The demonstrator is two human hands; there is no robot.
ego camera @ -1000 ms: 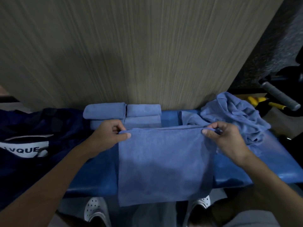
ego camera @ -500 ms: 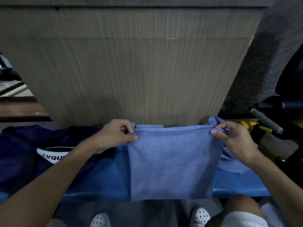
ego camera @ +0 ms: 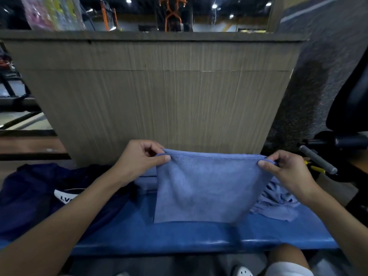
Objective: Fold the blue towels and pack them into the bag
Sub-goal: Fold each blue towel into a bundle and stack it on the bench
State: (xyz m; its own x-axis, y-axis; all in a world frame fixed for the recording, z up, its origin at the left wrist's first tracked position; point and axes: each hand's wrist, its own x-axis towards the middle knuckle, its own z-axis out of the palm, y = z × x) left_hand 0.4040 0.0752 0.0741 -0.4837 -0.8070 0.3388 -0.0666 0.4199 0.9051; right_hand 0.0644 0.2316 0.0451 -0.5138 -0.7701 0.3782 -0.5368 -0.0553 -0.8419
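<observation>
A blue towel (ego camera: pixel 205 188) hangs spread in the air above the blue bench (ego camera: pixel 199 236). My left hand (ego camera: pixel 139 158) pinches its top left corner, and my right hand (ego camera: pixel 286 170) pinches the top right corner. Its lower edge hangs just over the bench top. Behind it, folded blue towels (ego camera: pixel 145 182) lie stacked near the wall, mostly hidden. A heap of unfolded blue towels (ego camera: pixel 278 204) lies on the bench at the right. The dark navy bag (ego camera: pixel 33 196) with a white label sits at the left end of the bench.
A tall wooden panel (ego camera: pixel 159 100) rises straight behind the bench. At the right stand a grey metal handle (ego camera: pixel 316 159), yellow-handled tools (ego camera: pixel 316 168) and a dark chair (ego camera: pixel 352 100). My knee and white shoes show below the bench edge.
Both hands have lifted the towel up off the bench, holding the same corners. The camera has tilted up, so the room beyond the panel now shows.
</observation>
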